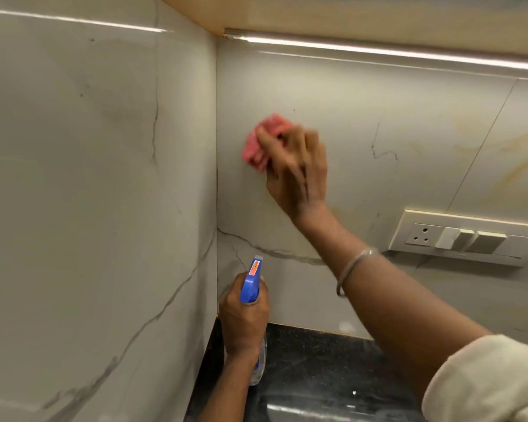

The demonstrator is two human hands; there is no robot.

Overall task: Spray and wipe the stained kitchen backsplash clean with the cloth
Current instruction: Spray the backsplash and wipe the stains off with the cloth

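With our right hand [296,172] clamping the cloth [258,144] against the backsplash [348,117] at our fingertips and our left hand [244,315] wrapped round the spray bottle [252,278] below, a wet wipe right of our fingers could soak the socket panel [457,237].

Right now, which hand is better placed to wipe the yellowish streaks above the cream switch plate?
Right hand: it presses the crumpled pink cloth on the tiles, nearer the streaks; left hand grips the blue-headed spray bottle.
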